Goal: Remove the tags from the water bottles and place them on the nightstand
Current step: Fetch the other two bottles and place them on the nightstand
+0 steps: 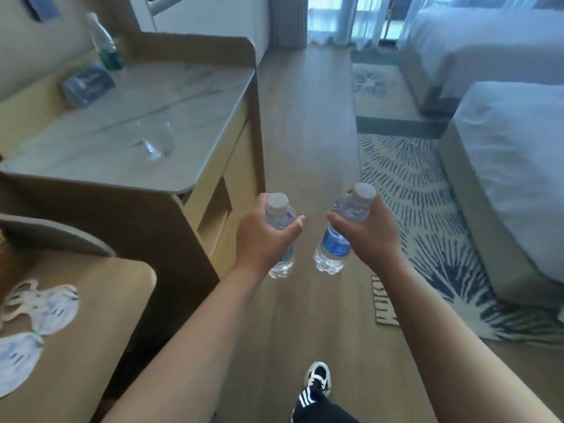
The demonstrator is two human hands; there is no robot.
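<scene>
Head view, single frame; person stands on wood floor [305, 117], one shoe [319, 378] forward; both arms stretched out ahead; left hand [264, 236] wrapped around the upper body of one water bottle [282, 236], thumb across the front, white cap clear above the grip; right hand [367, 230] closed the same way on a second water bottle [335, 239], blue label showing below the thumb; both bottles upright or slightly tilted, near each other but apart, held in mid-air over the floor; no tag can be made out on either neck, blur too strong to say whether one hangs there

Marble-topped counter [195, 123] to the left carries a clear glass [155, 140], a dark box [87, 82] and a tall green-tinted bottle [105, 45]; wooden table [100, 300] lower left with pale cloth pieces on it; patterned rug [406, 184] and two white beds [518, 148] to the right; no nightstand plainly identifiable, probably further in by the beds

Step in hand, as judged: carrying, bottles picked up and in transit toward the bed side; tag removal cannot be confirmed done

Next move calls for: a walk along the floor past the rug; one hand freed, or bottles set down, to pull any tags; then both bottles stood upright on the nightstand, caps up
</scene>
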